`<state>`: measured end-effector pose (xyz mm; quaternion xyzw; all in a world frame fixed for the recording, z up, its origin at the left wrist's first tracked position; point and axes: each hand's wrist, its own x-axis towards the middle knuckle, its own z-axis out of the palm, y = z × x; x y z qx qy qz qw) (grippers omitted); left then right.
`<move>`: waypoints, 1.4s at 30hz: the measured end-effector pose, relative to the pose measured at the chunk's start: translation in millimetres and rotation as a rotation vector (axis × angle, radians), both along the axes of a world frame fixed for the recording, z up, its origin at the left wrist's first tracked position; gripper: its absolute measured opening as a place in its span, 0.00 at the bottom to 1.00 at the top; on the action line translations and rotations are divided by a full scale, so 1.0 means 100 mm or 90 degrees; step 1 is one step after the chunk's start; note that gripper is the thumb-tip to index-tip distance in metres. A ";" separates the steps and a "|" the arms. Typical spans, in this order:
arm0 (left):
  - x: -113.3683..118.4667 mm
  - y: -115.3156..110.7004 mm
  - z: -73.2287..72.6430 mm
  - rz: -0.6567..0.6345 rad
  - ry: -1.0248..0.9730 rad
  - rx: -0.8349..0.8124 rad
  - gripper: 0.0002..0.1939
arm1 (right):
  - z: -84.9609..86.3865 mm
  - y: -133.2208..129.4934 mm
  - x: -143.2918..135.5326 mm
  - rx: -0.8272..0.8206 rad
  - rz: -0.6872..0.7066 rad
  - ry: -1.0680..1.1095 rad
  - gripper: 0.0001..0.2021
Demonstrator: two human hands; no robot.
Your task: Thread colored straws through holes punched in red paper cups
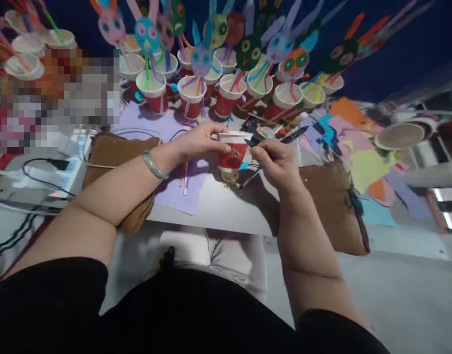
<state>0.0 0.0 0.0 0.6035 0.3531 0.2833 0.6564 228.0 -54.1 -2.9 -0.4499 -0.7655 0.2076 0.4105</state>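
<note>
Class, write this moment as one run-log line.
left hand: holding red cup | right hand: holding dark pen-like tool, tip near cup | behind: decorated cups

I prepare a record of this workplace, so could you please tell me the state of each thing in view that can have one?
Cup, upright, open-topped, held
Left hand, closed on cup
Tool, pointing at cup; contact unclear
Right hand, closed on tool
Rear cups, upright, open-topped
Heads, raised above rear cups
Bracelet, worn on left wrist
Purple paper, lying flat
Scraps, scattered
</note>
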 end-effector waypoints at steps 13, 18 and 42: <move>-0.01 0.00 -0.06 0.044 0.019 0.053 0.09 | -0.01 -0.09 0.03 0.022 -0.082 -0.268 0.24; -0.02 0.00 -0.06 0.042 0.016 0.068 0.11 | 0.03 -0.13 0.01 0.001 -0.089 -0.285 0.24; -0.04 -0.03 -0.02 -0.008 -0.006 -0.029 0.10 | 0.13 -0.17 -0.01 -0.052 -0.055 -0.245 0.20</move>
